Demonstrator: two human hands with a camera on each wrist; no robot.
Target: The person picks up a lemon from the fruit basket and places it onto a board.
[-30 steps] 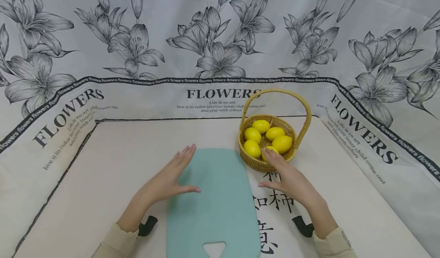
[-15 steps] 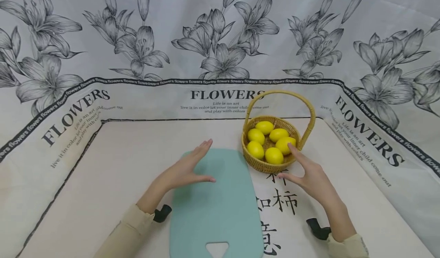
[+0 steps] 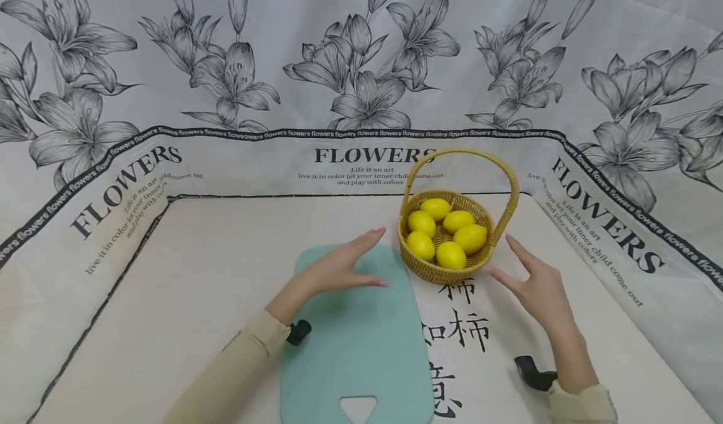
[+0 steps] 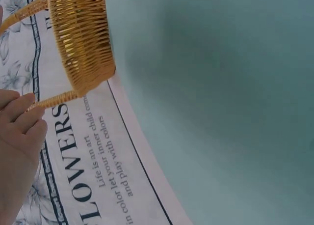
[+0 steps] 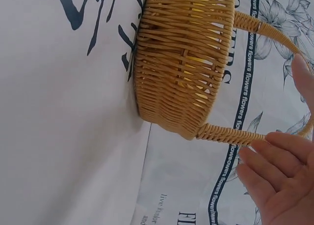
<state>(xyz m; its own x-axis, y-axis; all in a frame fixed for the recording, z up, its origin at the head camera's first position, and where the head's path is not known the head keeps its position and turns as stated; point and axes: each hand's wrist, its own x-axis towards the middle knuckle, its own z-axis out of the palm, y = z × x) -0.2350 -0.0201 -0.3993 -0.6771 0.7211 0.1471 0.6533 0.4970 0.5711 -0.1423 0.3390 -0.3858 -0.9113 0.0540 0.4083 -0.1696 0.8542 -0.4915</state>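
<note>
A wicker basket with a tall arched handle stands at the back right, and several yellow lemons lie in it. My left hand hovers over the cutting board, left of the basket, thumb and fingers spread apart and holding nothing. To the basket's right is my right hand, its fingers extended toward the basket's side, also holding nothing. The right wrist view shows the woven wall and the right fingers overlapping the handle's foot. In the left wrist view the left fingers overlap the handle.
A pale green cutting board with a triangular hole lies in the middle, its far right corner right beside the basket. Black characters are printed on the white cloth to its right. A flower-printed curtain rises behind.
My left hand has moved right across the cutting board toward the basket. My right hand has gone from in front of the basket to its right side. The view has shifted slightly.
</note>
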